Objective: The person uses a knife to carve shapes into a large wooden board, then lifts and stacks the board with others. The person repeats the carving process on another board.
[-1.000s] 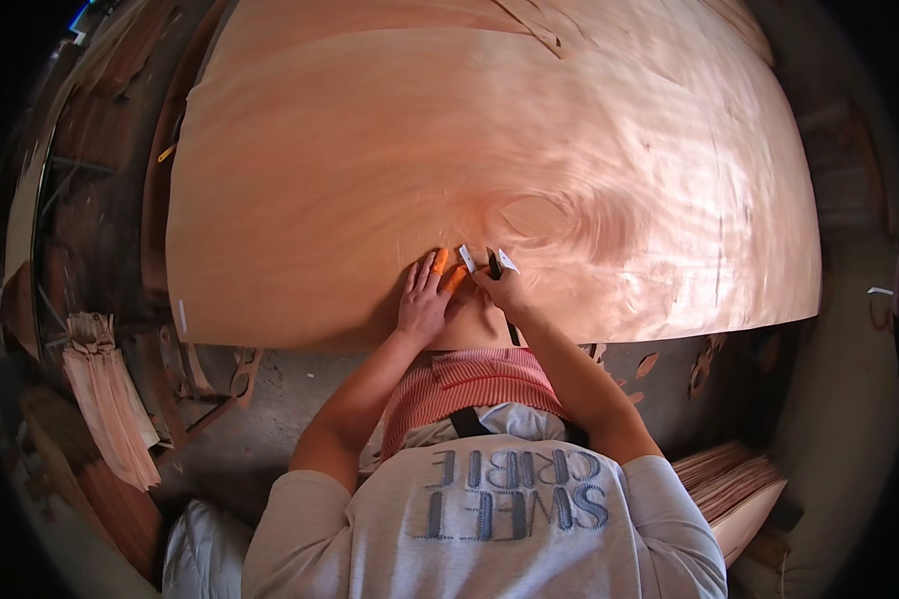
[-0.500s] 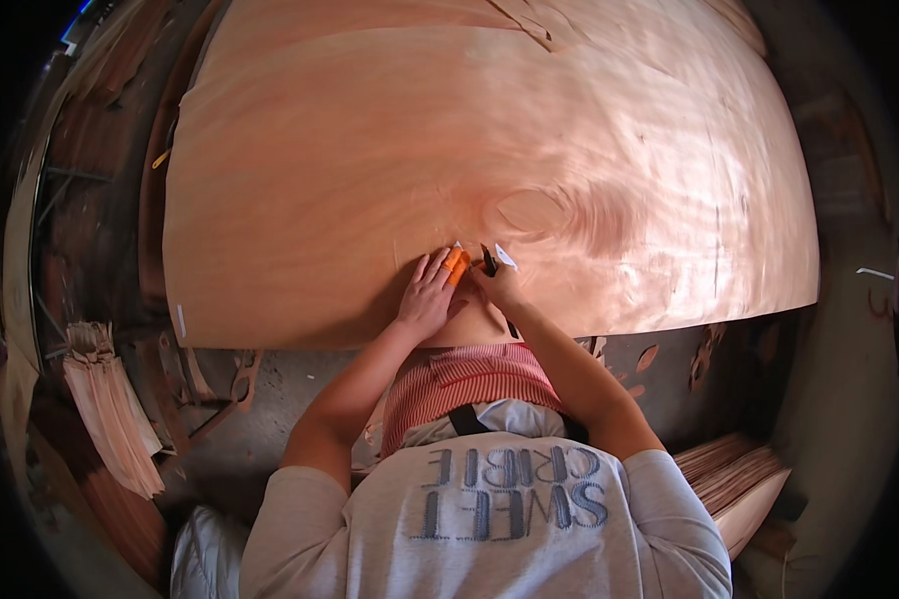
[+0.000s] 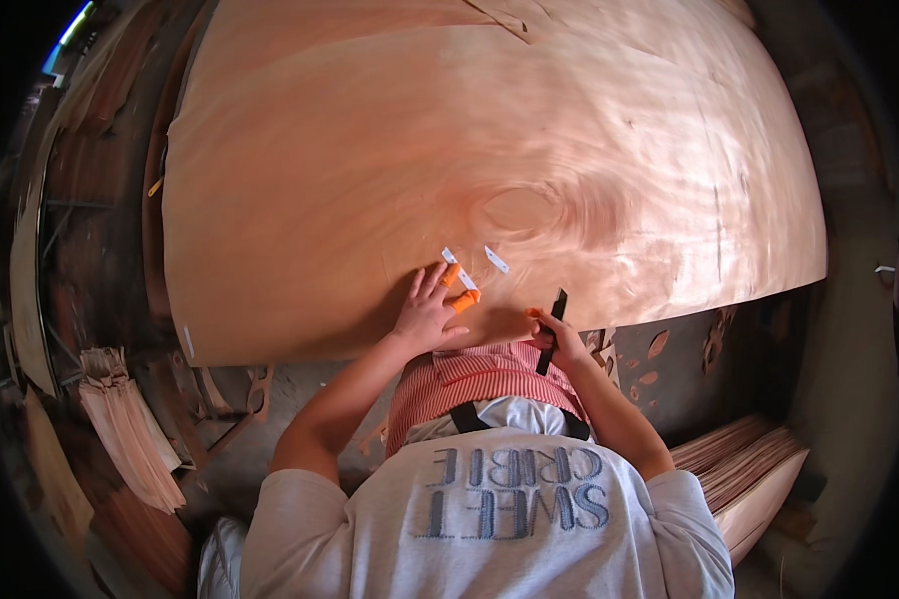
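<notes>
My left hand lies flat with fingers spread on a large wood veneer sheet. Orange covers wrap two of its fingertips, which touch a slanting white tape strip. A second short tape piece is stuck on the sheet to the right. At the sheet's near edge, my right hand is closed round a black utility knife, its thumb also in an orange cover. The knife points away from me; I cannot make out its blade. Beyond the tape lies an oval patch ringed by wavy grain.
A veneer bundle stands at the left, and a thick stack of veneer sits low on the right. Scraps with cut-out holes hang or lie below the near edge. A torn veneer piece rests on the sheet's far side.
My right hand has drawn back toward me and right with the knife, away from the left hand. The left fingers have spread, and both tape pieces now show more fully.
</notes>
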